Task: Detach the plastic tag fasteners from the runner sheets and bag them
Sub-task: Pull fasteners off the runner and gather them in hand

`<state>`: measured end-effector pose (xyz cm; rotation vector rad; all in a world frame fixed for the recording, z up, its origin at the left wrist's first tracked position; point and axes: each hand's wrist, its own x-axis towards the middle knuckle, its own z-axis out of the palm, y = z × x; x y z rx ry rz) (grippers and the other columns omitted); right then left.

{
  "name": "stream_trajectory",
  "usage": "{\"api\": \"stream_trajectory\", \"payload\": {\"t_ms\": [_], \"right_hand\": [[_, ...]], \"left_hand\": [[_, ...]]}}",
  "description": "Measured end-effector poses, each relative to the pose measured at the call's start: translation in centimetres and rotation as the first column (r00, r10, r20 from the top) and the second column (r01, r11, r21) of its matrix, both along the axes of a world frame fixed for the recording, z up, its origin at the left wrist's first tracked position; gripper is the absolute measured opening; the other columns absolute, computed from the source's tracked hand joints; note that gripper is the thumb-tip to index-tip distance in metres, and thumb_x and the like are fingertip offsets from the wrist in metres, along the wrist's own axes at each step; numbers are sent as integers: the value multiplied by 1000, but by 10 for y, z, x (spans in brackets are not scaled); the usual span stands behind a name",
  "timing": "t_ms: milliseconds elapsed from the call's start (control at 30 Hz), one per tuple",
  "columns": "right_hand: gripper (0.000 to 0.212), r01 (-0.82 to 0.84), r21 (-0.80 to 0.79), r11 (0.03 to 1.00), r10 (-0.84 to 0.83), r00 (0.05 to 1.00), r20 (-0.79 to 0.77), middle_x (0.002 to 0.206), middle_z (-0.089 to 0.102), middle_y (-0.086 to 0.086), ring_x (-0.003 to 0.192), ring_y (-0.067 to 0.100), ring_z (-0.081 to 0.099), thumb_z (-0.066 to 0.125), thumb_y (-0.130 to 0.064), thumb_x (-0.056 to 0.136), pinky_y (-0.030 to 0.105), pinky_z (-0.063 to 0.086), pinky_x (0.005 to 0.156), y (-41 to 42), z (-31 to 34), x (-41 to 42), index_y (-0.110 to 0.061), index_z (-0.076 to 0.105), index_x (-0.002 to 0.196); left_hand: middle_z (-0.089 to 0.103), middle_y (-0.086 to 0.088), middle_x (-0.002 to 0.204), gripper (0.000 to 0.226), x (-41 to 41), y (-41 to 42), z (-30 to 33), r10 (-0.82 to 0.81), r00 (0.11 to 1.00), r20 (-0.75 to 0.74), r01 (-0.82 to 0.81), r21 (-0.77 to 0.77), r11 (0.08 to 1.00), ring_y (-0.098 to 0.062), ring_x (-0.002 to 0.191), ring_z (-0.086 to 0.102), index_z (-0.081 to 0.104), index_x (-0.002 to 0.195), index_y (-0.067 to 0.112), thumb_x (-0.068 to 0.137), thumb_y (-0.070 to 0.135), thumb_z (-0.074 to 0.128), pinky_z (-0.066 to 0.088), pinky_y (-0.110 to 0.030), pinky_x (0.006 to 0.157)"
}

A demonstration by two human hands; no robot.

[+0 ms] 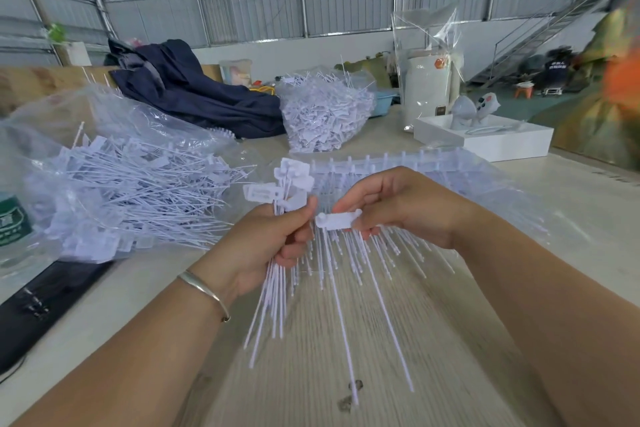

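left hand [277, 246]: we grip a bundle [277, 295] of loose fasteners, gathered for bagging. right hand [391, 204]: we pinch one tag [337, 220], apparently to free it from the sheet [433, 170].

Two hands [277, 239], two bags [104, 135] of fasteners

Pale wood-grain tabletop [311, 374]: bagged fasteners [114, 184] left edge, dark cloth [194, 94] far, white box [485, 139] right.
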<state>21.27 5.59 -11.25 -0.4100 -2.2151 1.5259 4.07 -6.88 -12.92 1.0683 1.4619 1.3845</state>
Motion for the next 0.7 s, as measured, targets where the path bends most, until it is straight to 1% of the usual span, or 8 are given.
{"api": "stream_trajectory", "payload": {"t_ms": [133,233,300,367,433,500,600,700], "right_hand": [[21,-1,23,1000,1,1000,9,83,74,12,65,16,66,72,4,79,23,52,63,0,-1,0,-7,76,95],[21,28,16,999,-28,1000,-6,85,74,16,65,18,68,75,1,78,23,53,63,-1,-1,-1,-4,74,99],[22,58,25,998,-57,998,-13,80,74,14,63,19,68,76,-1,78,22,52,60,-1,0,-1,-4,73,100],[22,72,21,997,-72,997,-16,75,72,12,60,19,67,77,-2,78,22,50,57,-1,1,-1,-3,72,99],[21,76,9,997,-75,997,-22,75,72,13,56,19,65,77,-4,78,23,50,56,-1,1,-1,-4,72,98],[20,73,-9,997,-73,997,-36,79,73,16,53,18,63,77,-5,78,23,49,54,-1,1,-1,-5,72,97],[21,17,-145,989,-29,996,-81,86,74,16,49,14,59,77,-9,76,21,48,51,-1,1,-2,-11,72,97],[27,-73,-348,934,35,993,-112,90,74,18,46,11,54,73,-18,74,19,47,48,-3,0,-3,-12,68,100]], "left_hand": [[40,4,55,42,1,0,2,-8,1000,-13,8,-24,1000,-7,39,25,60,87,13,72,51,65,20,-16,36],[43,7,55,40,2,0,2,-52,995,-86,49,-38,998,-7,41,25,53,73,16,69,52,70,20,-17,37],[43,9,54,39,2,0,1,-42,995,-96,38,-35,999,-6,41,25,52,70,17,65,49,74,21,-16,37],[40,10,53,31,2,0,0,-41,995,-90,39,-22,999,-6,42,26,56,72,19,69,42,76,21,-16,37],[38,6,60,21,2,1,-1,-30,995,-94,29,-15,999,-7,43,25,60,79,19,77,34,75,21,-16,37],[42,-2,68,21,1,2,-2,-13,995,-94,13,3,1000,-8,43,26,61,82,15,78,31,74,20,-17,37],[59,-1,70,18,0,1,-2,-23,998,-60,27,59,998,-6,39,28,64,83,11,81,28,70,20,-15,36],[60,5,58,16,1,1,-1,-10,999,-33,14,109,994,-4,35,28,63,75,11,86,22,66,19,-15,35]]}}
